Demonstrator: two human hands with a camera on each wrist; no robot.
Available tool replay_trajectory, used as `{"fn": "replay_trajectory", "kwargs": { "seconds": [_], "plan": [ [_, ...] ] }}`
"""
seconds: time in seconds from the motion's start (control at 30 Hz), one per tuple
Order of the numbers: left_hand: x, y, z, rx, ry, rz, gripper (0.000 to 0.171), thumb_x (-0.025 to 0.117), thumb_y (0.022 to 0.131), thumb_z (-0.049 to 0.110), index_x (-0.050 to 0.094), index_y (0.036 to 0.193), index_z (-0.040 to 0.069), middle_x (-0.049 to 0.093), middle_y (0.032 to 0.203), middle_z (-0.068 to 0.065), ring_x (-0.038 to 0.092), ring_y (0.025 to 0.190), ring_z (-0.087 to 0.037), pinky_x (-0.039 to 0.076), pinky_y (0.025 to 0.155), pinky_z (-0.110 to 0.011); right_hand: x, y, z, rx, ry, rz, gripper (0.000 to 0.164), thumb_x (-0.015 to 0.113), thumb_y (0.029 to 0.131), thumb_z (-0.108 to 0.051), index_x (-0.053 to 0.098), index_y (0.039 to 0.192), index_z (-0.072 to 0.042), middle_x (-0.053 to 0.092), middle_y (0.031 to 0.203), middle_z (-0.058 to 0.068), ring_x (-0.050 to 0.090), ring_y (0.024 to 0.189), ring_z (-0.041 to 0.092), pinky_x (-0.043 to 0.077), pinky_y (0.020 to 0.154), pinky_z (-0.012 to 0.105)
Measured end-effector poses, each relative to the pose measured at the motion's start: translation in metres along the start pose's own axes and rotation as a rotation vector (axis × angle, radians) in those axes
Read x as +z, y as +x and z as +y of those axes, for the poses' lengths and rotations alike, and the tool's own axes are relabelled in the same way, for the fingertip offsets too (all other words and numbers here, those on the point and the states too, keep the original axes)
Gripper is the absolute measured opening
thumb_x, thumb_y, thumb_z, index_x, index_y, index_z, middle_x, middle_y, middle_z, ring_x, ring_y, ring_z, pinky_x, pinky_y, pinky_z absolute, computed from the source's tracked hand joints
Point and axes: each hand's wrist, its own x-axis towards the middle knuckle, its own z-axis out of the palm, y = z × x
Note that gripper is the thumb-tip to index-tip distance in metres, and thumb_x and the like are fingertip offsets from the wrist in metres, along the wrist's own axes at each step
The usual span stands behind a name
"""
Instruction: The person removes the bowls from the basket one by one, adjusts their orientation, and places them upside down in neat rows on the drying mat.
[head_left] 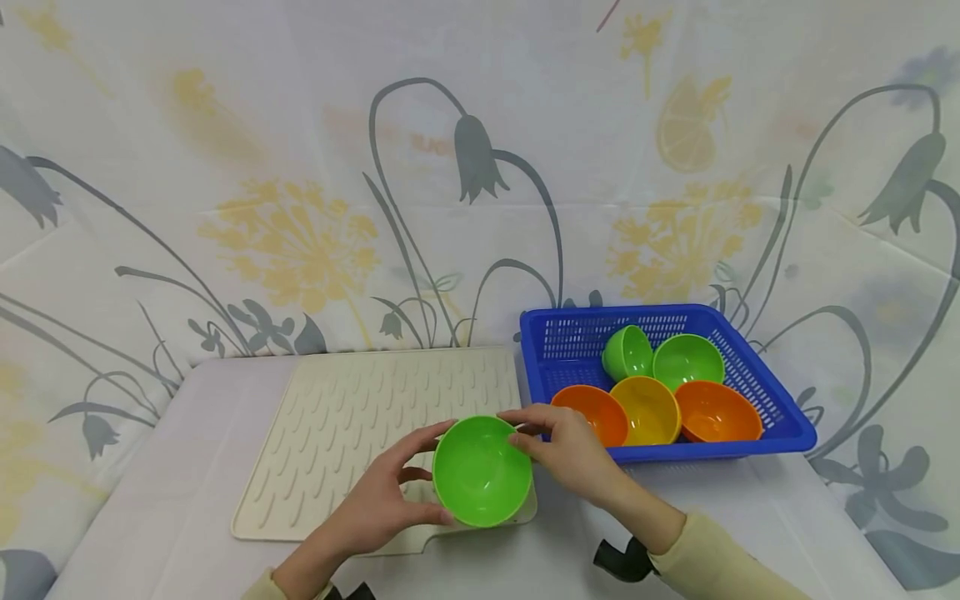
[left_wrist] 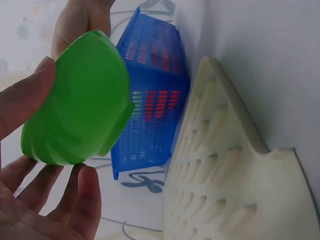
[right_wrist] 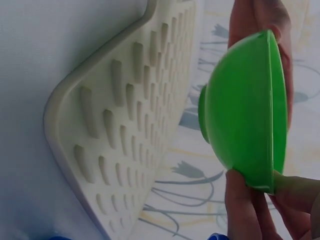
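A green bowl (head_left: 482, 472) is held in the air over the front right corner of a cream draining mat (head_left: 390, 417). My left hand (head_left: 378, 498) grips its left side, with the thumb low near the front and the fingers behind. At the upper right rim my right hand (head_left: 572, 450) pinches the wall between thumb and fingers. The right wrist view shows the bowl (right_wrist: 245, 110) from the side, its foot ring turned toward the mat (right_wrist: 125, 100). In the left wrist view the bowl's green outside (left_wrist: 80, 105) stands apart from the mat (left_wrist: 220, 165).
A blue plastic basket (head_left: 787, 425) stands right of the mat. Inside it are a small green bowl (head_left: 628, 353), a wider green bowl (head_left: 688, 361), a yellow bowl (head_left: 647, 411) and two orange bowls (head_left: 720, 412). A flowered cloth (head_left: 480, 233) hangs behind the white table (head_left: 165, 483).
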Motion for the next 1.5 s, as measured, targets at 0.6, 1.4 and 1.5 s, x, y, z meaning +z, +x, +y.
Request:
{"fn": "replay_trajectory", "kwargs": {
  "seconds": [0.6, 1.4, 1.5],
  "plan": [
    [-0.008, 0.003, -0.012, 0.016, -0.178, -0.006, 0.073, 0.083, 0.08, 0.006, 0.049, 0.144, 0.013, 0.053, 0.139, -0.011, 0.056, 0.123, -0.027, 0.058, 0.083, -0.039, 0.012, -0.009, 0.009, -0.129, 0.23, 0.127, 0.026, 0.066, 0.093, 0.003, 0.069, 0.116, -0.009, 0.069, 0.112, 0.003, 0.062, 0.111, 0.023, 0.046, 0.104, 0.045],
    [-0.015, -0.001, -0.012, 0.44, 0.359, 0.103, 0.073, 0.088, 0.07, -0.001, 0.061, 0.135, 0.016, 0.052, 0.14, -0.006, 0.047, 0.124, -0.022, 0.054, 0.079, -0.033, 0.035, -0.019, 0.012, -0.18, 0.306, -0.007, 0.051, 0.068, 0.095, -0.014, 0.051, 0.143, -0.009, 0.049, 0.145, 0.007, 0.043, 0.137, 0.029, 0.038, 0.109, 0.04],
    [-0.013, -0.001, -0.011, 0.452, 0.38, 0.087, 0.072, 0.088, 0.07, -0.001, 0.062, 0.134, 0.017, 0.052, 0.14, -0.004, 0.046, 0.126, -0.022, 0.054, 0.089, -0.035, 0.037, -0.018, 0.012, -0.087, 0.289, -0.024, 0.056, 0.07, 0.094, -0.021, 0.049, 0.145, -0.009, 0.048, 0.148, 0.009, 0.041, 0.139, 0.03, 0.038, 0.109, 0.04]
  ]
}}
